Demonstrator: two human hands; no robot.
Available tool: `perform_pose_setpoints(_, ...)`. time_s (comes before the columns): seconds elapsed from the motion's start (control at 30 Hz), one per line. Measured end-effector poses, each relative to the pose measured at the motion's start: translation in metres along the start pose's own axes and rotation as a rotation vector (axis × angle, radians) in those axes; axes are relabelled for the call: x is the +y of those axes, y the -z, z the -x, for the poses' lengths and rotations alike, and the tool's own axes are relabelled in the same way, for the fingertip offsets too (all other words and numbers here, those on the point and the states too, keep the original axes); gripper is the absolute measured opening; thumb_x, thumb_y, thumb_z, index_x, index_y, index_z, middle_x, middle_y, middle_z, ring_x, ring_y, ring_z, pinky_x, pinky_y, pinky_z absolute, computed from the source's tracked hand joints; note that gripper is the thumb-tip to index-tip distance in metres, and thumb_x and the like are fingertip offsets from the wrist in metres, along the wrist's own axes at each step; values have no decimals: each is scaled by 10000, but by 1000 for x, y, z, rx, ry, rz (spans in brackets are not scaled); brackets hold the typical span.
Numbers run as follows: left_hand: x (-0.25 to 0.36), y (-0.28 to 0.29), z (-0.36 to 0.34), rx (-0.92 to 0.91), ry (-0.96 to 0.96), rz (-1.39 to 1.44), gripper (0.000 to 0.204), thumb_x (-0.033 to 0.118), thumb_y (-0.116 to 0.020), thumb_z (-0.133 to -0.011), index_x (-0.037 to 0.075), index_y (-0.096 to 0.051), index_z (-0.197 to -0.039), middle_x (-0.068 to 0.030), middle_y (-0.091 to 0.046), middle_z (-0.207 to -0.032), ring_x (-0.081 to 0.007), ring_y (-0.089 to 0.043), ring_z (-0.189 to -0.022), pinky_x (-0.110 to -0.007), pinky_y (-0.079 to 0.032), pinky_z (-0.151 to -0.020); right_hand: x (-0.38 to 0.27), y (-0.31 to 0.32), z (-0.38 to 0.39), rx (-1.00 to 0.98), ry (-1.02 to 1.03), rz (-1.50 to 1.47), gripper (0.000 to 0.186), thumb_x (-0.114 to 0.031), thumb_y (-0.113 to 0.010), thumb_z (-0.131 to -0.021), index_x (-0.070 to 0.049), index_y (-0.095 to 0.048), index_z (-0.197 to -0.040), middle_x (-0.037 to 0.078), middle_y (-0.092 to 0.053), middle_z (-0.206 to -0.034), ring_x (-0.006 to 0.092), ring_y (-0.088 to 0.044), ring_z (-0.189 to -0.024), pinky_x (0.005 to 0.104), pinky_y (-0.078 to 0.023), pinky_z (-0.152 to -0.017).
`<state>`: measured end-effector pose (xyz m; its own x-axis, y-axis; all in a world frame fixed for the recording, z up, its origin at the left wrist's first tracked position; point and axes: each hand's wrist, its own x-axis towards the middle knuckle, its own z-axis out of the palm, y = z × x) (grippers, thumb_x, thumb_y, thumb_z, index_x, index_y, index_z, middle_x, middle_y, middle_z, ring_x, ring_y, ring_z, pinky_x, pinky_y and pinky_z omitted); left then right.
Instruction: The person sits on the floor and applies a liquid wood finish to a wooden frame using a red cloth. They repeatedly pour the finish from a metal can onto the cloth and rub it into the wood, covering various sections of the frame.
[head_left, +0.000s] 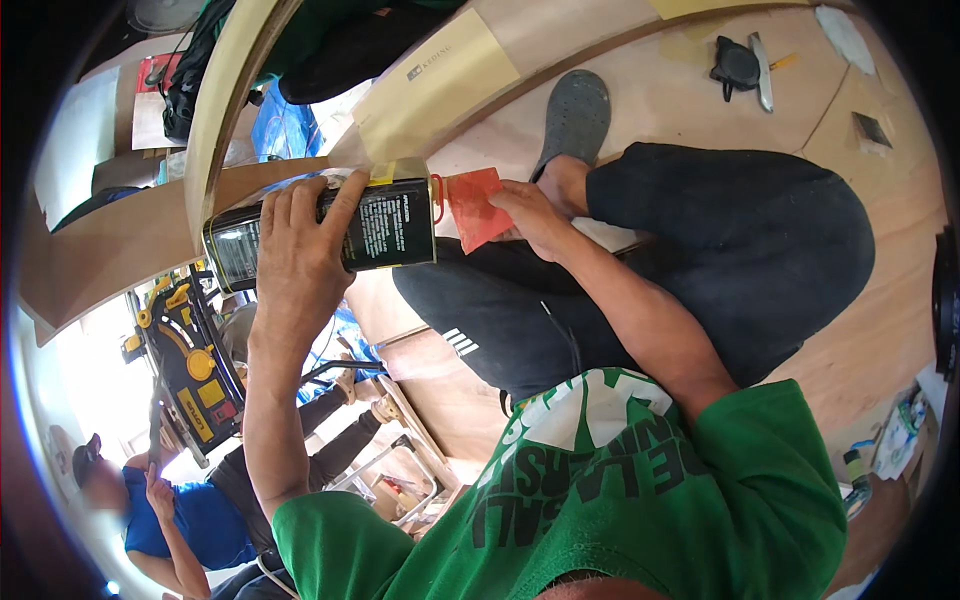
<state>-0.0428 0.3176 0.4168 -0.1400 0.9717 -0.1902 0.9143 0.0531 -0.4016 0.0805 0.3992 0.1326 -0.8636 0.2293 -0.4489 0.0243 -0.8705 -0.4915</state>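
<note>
My left hand (303, 235) grips a rectangular metal can (388, 228) from above, thumb and fingers spread over its dark, printed sides. The can is tipped onto its side, with its top end and a red loop (438, 198) facing right. My right hand (530, 215) pinches a flat, reddish, somewhat see-through piece (472, 205), perhaps a plastic spreader, by its right edge. This piece sits right beside the can's top end. I cannot make out whether the two touch or whether anything flows from the can.
A curved wooden panel (105, 270) stands at the left, under the can. Behind it are a black-and-yellow power saw (195, 365) and another person in a blue shirt (190, 520). A black tape measure (735, 65) and a knife-like tool (762, 75) lie on the wooden floor (660, 80).
</note>
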Motion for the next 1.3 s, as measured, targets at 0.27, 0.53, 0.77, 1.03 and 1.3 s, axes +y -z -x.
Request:
perform_pose_setpoints(0.27, 4, -10, -3, -34, 4, 12, 809, -16, -803, -654, 186, -568, -1401, -161, -581, -1193, -362, -566, -1177, -511, -407, -1089, -1, 0, -2, 27, 0, -11, 288, -166, -527, -971, 16, -623, -1172, 126, -678, -1015, 192, -694, -861, 322, -608, -721)
perform_pose_setpoints(0.53, 3, -10, 0, -25, 1, -8, 879, 26, -851, -616, 184, -550, -1426, -139, -567, -1216, -346, -559, -1181, -510, -408, -1096, -3, -2, 2, 21, -17, 36, 311, -197, -517, -980, 7, -629, -1187, 123, -688, -1052, 193, -698, -882, 324, -608, -742)
perform_pose_setpoints(0.77, 3, -12, 2, -21, 23, 18, 898, 18, -863, -587, 181, -557, -1416, -134, -569, -1204, -353, -561, -1148, -500, -430, -1063, -1, 1, 0, 8, -7, 19, 304, -210, -510, -986, -15, -638, -1180, 116, -689, -1052, 185, -696, -891, 320, -603, -740)
perform_pose_setpoints(1.03, -5, -18, 8, -63, 63, 73, 891, 11, -854, -587, 173, -552, -1409, -127, -565, -1177, -352, -556, -1113, -485, -445, -1024, 3, 3, -2, 5, 1, 17, 319, -242, -528, -990, -15, -632, -1188, 118, -683, -1065, 187, -690, -920, 337, -605, -759)
perform_pose_setpoints(1.3, -5, -19, 13, -30, 96, 141, 882, -10, -828, -575, 145, -551, -1397, -121, -565, -1142, -343, -556, -1094, -485, -431, -1029, 1, 4, -1, -5, 0, 29, 315, -258, -540, -983, -22, -632, -1170, 114, -678, -1073, 192, -685, -932, 336, -601, -765)
